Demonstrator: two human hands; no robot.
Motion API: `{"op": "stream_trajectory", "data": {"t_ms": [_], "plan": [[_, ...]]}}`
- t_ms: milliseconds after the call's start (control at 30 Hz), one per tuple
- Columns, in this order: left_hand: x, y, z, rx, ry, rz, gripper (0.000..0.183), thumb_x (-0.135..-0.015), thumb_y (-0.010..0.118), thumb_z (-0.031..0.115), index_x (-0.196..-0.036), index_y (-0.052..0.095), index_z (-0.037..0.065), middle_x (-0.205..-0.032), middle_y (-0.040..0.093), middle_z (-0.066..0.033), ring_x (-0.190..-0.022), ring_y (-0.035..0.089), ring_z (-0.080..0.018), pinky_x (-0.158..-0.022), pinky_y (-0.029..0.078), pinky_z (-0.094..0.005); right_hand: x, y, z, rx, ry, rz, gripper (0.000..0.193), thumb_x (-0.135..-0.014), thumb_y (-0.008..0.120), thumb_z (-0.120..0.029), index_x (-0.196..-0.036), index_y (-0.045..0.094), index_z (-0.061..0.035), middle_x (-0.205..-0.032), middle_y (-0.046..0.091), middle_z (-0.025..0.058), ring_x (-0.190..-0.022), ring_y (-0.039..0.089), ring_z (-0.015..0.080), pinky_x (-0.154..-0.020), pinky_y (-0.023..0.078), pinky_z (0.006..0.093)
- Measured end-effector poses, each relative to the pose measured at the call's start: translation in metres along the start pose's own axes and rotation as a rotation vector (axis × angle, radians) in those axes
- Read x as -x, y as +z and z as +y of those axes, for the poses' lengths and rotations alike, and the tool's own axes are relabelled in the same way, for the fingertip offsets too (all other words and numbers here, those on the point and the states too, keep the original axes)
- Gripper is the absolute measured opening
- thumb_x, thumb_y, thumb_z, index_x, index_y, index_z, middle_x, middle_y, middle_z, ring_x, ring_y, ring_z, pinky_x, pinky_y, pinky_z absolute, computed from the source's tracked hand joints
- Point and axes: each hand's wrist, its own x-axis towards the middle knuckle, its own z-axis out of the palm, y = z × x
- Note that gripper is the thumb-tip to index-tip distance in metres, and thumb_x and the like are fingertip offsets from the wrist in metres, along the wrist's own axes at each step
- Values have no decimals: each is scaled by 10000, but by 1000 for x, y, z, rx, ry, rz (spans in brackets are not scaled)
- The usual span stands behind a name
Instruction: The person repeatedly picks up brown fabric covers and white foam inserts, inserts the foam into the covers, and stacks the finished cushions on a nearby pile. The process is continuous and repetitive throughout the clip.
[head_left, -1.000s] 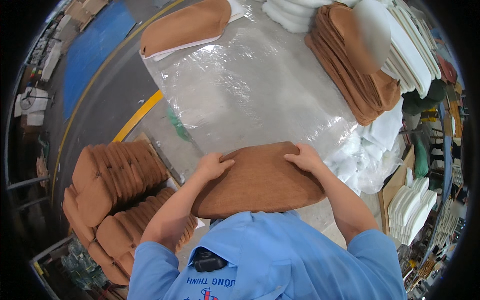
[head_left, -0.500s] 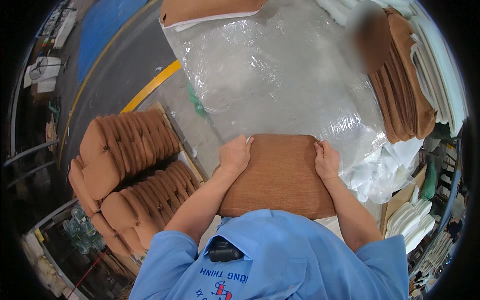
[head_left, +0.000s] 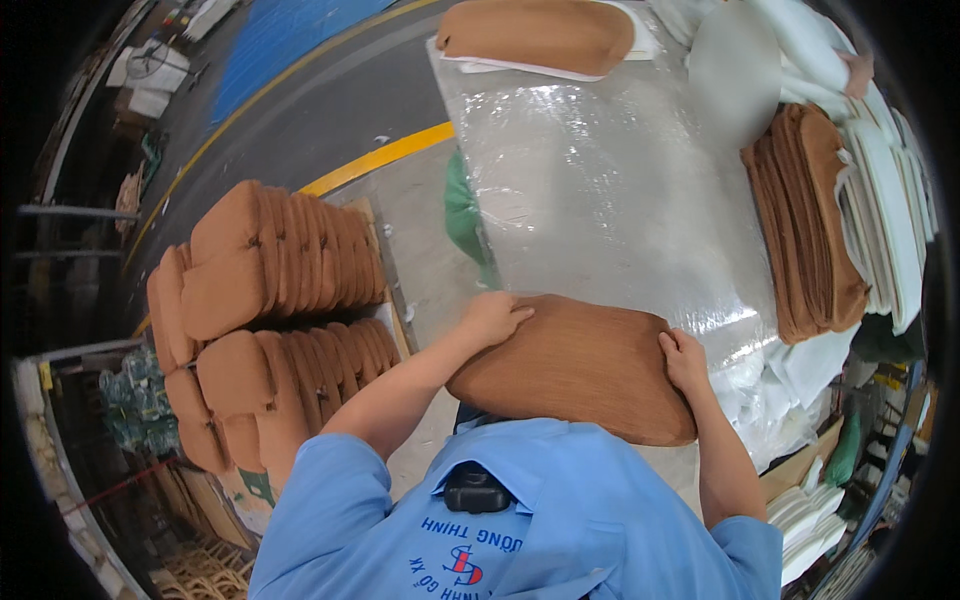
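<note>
A brown fabric seat cushion (head_left: 580, 365) is held close in front of my chest, over the near edge of a table covered in clear plastic film (head_left: 610, 190). My left hand (head_left: 497, 318) grips its far left corner, thumb on top and the other fingers hidden. At the far right corner, my right hand (head_left: 684, 358) is closed on the edge in the same way. Across the table's far end lies another brown cushion (head_left: 535, 35) on white padding. A stack of brown cushion covers (head_left: 795, 220) rests along the table's right side.
Rows of brown cushions (head_left: 290, 250) are piled at my left. White foam pads (head_left: 875, 225) stand beyond the covers on the right, where another person's hand (head_left: 858, 74) shows. Crumpled white sheeting (head_left: 775, 395) hangs by the table's near right corner. A yellow line (head_left: 385, 155) crosses the floor.
The cushion has tilted in my hands, its right side now lower and nearer me. My view has swung left. A blurred patch at the far right shifted, and another person's hand now shows there.
</note>
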Motion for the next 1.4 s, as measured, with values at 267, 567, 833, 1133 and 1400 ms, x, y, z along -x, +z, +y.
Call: {"op": "stream_trajectory", "data": {"t_ms": [267, 567, 833, 1133, 1400], "plan": [[1, 12, 7, 88, -50, 226, 386, -1065, 565, 399, -960, 652, 37, -907, 712, -247, -882, 670, -492, -761, 503, -575, -7, 23, 4, -81, -81, 138, 239, -1033, 629, -258, -992, 668, -26, -884, 684, 270, -849, 665, 484, -738, 509, 514], [-12, 11, 18, -58, -26, 185, 360, -1047, 569, 384, -1141, 711, 67, -1034, 732, -236, -1008, 682, -459, -857, 520, -561, -24, 26, 17, 2, -35, 70, 261, -1013, 635, -261, -1218, 699, -113, -987, 731, 233, -960, 687, 440, -835, 537, 514], [77, -20, -59, 579, 35, 224, 297, -1062, 632, 203, -1269, 703, 2, -1168, 727, -108, -1083, 655, -180, -986, 510, -337, 73, -64, 49, -752, -11, 90, 487, -1124, 512, -372, -1534, 548, -113, -1124, 756, 52, -1077, 678, 186, -976, 515, 380], [122, 16, -22, 1406, -6, 61, 451, -1066, 574, 285, -1359, 649, -49, -1626, 445, -170, -1470, 464, -274, -1205, 385, -417, 127, -2, 45, -1184, -73, 169, 836, -1111, 283, -657, -1155, 747, 37, -1136, 759, 155, -1132, 684, 246, -1090, 479, 385], [87, -19, -19, 1224, -223, -179, 474, -1050, 634, 264, -1403, 626, -51, -1559, 530, -168, -1400, 554, -274, -1132, 467, -385, 71, 14, 70, -1555, 119, 139, 662, -1090, 490, -580, -1071, 744, 31, -1061, 765, 167, -989, 722, 247, -922, 577, 376]]}}
